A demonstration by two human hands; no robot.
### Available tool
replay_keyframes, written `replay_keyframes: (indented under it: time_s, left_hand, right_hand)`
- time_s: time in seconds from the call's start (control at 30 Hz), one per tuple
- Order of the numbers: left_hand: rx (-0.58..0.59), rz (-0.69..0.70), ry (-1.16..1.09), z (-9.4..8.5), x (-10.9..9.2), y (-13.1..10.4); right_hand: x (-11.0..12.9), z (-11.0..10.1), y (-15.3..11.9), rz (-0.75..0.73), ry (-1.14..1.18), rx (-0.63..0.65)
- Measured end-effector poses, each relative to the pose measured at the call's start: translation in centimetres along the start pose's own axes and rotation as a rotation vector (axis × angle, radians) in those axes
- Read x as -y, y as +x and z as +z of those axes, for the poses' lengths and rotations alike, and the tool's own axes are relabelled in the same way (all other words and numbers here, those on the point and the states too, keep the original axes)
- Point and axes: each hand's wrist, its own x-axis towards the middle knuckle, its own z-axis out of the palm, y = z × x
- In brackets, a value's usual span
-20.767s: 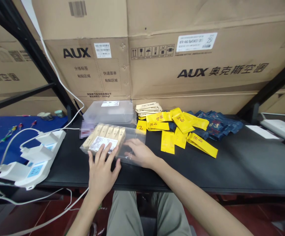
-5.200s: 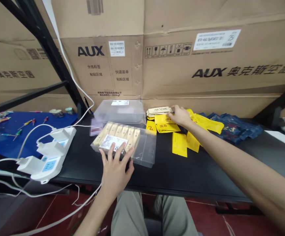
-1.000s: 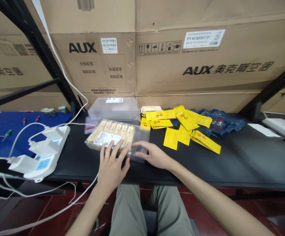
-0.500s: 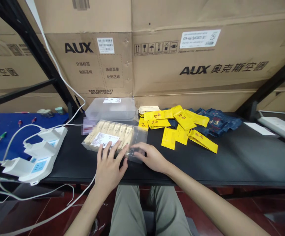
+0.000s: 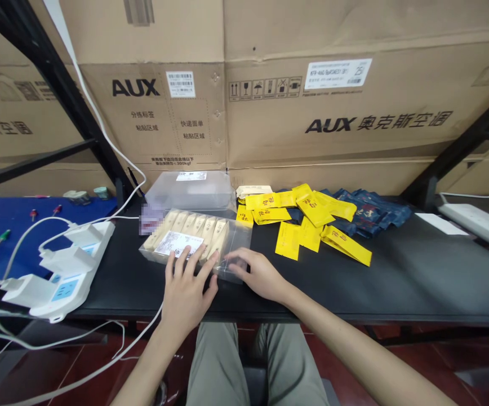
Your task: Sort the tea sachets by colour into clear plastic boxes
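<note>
A left hand (image 5: 187, 287) is laid over a clear plastic box (image 5: 241, 239), its fingers spread and pressed lightly on a white printed label (image 5: 174, 242), part of which is hidden by them. The right hand (image 5: 263, 276) is placed at the box's right end with its fingers curled; whether anything is gripped by it cannot be told. The box is set on a black tabletop (image 5: 396, 287), near its front edge. A row of upright beige packets (image 5: 198, 228) is held in its left and middle parts, while the right end is left bare.

Just behind, a second translucent plastic box (image 5: 189, 194) is seen, its contents unclear. At its near left corner, a purple item (image 5: 152, 220) is partly blurred. To the right, yellow sachets (image 5: 312, 208) are scattered, with a beige packet (image 5: 253, 190) behind them and dark blue sachets (image 5: 373, 211) heaped beyond. At the left, a white power strip (image 5: 86, 276) is crowded with plugs and cables. The background is filled by AUX cardboard cartons (image 5: 270, 135).
</note>
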Motion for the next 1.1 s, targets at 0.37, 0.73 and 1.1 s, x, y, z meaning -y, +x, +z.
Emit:
replay_keyframes:
  time_s: [0.37,0.73,1.1]
  left_hand:
    - [0.009,-0.012,-0.001,-0.3,-0.2,0.1]
    - [-0.01,-0.008,0.0,-0.3,-0.2,0.1]
    - [-0.01,-0.013,-0.004,0.1,-0.1,0.2]
  right_hand:
    - [-0.1,0.0,0.0,-0.005,-0.009,0.017]
    - [0.0,-0.4,-0.3,-0.05,-0.045,-0.169]
    - [-4.5,-10.4,6.8,-0.072,-0.667,-0.399]
